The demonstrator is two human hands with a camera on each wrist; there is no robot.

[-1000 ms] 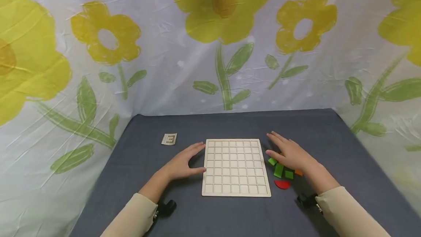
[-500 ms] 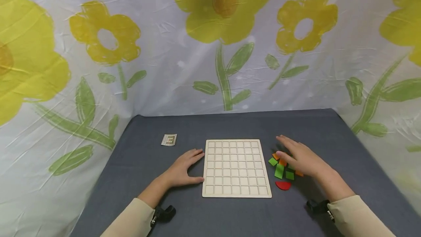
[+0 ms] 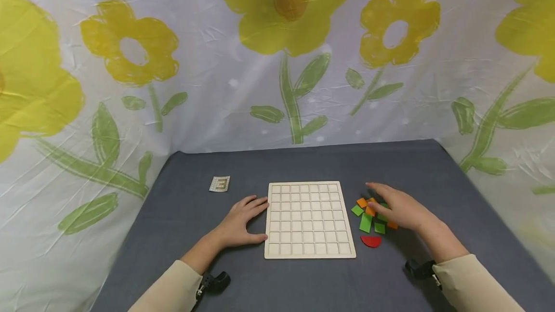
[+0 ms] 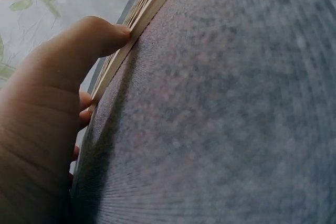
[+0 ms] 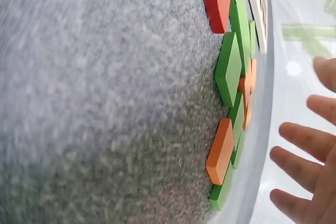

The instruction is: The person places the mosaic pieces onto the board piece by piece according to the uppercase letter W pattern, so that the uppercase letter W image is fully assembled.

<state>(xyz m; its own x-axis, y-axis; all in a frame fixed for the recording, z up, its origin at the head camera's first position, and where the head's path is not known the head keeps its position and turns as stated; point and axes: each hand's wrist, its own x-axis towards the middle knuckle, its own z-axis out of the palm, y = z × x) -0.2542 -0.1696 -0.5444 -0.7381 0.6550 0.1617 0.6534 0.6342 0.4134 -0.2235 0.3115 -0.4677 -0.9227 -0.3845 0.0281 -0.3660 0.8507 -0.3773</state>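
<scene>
A pale wooden grid board (image 3: 309, 220) lies flat on the dark cloth. My left hand (image 3: 238, 224) is at its left side, thumb and fingers spread; in the left wrist view the thumb tip touches the board's edge (image 4: 153, 10). Right of the board, a loose cluster of flat pieces lies on the cloth: green blocks (image 3: 365, 223), orange blocks (image 3: 362, 202) and a red half-round piece (image 3: 371, 241). Over the far right of this cluster my right hand (image 3: 403, 208) hovers with fingers extended, holding nothing and hiding some pieces. The right wrist view shows its fingers spread above the green block (image 5: 229, 69).
A small card (image 3: 219, 184) with a printed grid pattern lies beyond the left hand. The dark cloth (image 3: 321, 283) covers the table, and a white curtain (image 3: 199, 85) with yellow flowers hangs behind it. Each wrist carries a small black camera.
My right hand has drawn back rightward from the board, uncovering more orange pieces. My left hand has slid slightly toward me along the board's edge. The head view has shifted slightly.
</scene>
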